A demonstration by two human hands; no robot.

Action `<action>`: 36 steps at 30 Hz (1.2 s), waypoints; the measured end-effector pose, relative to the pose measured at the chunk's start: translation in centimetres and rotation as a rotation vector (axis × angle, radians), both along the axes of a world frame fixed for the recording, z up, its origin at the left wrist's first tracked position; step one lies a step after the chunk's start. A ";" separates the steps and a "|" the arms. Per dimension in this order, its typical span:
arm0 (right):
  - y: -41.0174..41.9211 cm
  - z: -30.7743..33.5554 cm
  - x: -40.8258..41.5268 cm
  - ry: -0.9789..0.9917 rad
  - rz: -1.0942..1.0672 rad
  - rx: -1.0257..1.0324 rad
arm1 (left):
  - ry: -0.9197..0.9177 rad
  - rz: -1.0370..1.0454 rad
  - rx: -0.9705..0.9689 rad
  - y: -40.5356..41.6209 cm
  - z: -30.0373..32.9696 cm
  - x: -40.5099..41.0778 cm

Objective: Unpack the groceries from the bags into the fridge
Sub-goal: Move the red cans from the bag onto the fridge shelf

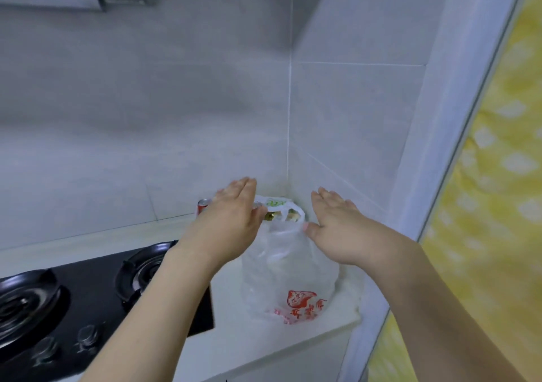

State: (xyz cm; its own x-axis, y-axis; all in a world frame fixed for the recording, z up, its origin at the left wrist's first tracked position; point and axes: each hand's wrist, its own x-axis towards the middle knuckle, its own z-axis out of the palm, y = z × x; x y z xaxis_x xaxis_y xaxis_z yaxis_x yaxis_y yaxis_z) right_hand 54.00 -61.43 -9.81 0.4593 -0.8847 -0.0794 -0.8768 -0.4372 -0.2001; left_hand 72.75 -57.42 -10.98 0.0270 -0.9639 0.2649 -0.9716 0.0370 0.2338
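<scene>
Now two flat-fingered hands, left hand (231, 223), right hand (337, 229), flanking one white bag (289, 276), one red can (203, 205), two burners (146, 267).

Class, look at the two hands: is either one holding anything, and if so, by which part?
Nothing is held. The left hand and right hand hover open on either side of the translucent white plastic bag with red print; neither has a grip.

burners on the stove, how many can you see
2. One burner sits at the stove's left edge, partly cut off; the other burner lies beside the left forearm. More may be out of frame.
</scene>
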 end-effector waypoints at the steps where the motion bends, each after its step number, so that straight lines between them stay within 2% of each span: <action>1: -1.0 -0.1 0.6 -0.009 0.023 0.001 | 0.008 0.025 0.004 -0.6 0.1 0.4; 12: -11.4 -2.8 10.9 -0.081 0.219 0.026 | 0.043 0.214 0.053 -6.8 -1.7 10.0; 23: -19.0 -5.4 21.0 -0.025 0.243 0.093 | 0.144 0.262 0.102 -13.3 -5.4 20.6; 36: -28.6 -11.1 28.7 0.050 0.296 0.196 | 0.214 0.299 0.163 -19.5 -9.6 27.5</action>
State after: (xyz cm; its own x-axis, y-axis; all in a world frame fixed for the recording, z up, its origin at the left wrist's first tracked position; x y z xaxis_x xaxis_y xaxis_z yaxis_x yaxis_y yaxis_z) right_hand 82.68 -90.01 -20.95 0.6846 -0.6797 -0.2632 -0.7288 -0.6311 -0.2657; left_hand 100.23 -76.97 -20.62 0.3509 -0.9340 0.0668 -0.8624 -0.2946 0.4116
